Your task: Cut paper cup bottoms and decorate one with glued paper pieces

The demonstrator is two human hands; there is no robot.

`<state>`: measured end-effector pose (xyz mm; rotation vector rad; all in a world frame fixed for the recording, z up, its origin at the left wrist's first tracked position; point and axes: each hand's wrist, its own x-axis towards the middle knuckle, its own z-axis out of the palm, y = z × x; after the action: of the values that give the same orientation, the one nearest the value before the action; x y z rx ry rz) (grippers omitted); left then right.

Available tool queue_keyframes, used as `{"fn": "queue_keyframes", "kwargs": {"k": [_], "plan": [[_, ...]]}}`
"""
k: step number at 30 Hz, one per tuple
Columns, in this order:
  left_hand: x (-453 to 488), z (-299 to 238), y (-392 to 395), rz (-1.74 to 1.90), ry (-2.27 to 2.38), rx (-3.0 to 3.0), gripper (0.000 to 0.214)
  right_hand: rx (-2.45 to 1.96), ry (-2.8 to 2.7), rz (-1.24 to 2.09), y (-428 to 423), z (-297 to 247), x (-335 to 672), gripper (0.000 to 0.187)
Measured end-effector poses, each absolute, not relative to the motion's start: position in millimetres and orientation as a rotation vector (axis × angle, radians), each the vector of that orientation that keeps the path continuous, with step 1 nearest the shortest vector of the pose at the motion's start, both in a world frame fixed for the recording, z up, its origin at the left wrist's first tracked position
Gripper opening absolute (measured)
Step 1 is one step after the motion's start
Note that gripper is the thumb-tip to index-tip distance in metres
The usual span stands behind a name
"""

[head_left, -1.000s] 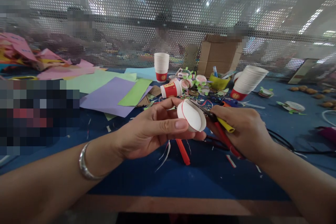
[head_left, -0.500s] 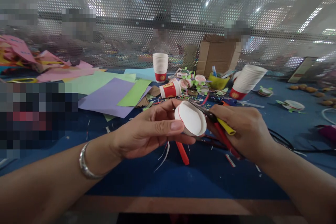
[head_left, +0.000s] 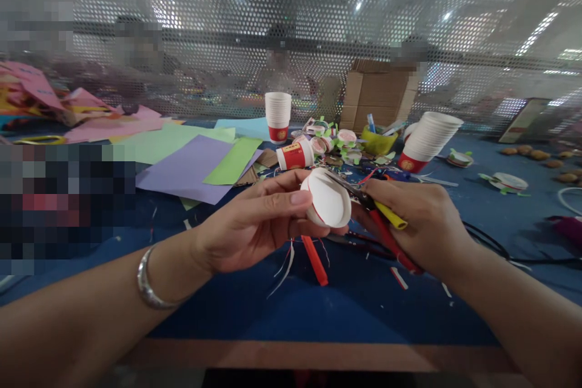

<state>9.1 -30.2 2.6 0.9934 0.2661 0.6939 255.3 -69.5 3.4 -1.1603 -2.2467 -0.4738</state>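
My left hand [head_left: 264, 218] grips a cut-down paper cup bottom [head_left: 328, 199], a shallow white round with a thin red line at its rim, tilted toward me. In my right hand [head_left: 418, 218] is a pair of scissors [head_left: 382, 227] with red and yellow handles. Their blades lie at the cup's upper right edge; whether they are cutting through the paper I cannot tell. Below the cup, a red marker-like stick [head_left: 314, 260] rests on the blue table among thin paper strips.
Purple paper [head_left: 186, 167] and a green strip [head_left: 233, 160] lie left. Behind are a toppled red-and-white cup [head_left: 295, 154], cup stacks [head_left: 278, 116] [head_left: 430, 142], a yellow-green bowl [head_left: 379, 142] with pens, small paper turtles [head_left: 507, 182], and a cardboard box [head_left: 379, 94]. Walnuts [head_left: 539, 154] sit far right.
The cup bottom has shifted slightly up and left and turned a little in my left hand. The scissor blades now sit along its upper edge. My right hand has barely moved.
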Motion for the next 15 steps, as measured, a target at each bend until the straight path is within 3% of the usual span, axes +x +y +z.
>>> {"fn": "queue_keyframes", "kwargs": {"k": [5,15], "plan": [[9.8,4.2,-29.6,0.660,0.216,1.005,0.024,-1.165,-2.257,-0.508,-71.5,4.3,255.7,0.027],[10.5,5.9,-29.4,0.677,0.318,0.970,0.036,-1.225,-2.262,-0.558,-67.3,3.9,255.5,0.019]]}}
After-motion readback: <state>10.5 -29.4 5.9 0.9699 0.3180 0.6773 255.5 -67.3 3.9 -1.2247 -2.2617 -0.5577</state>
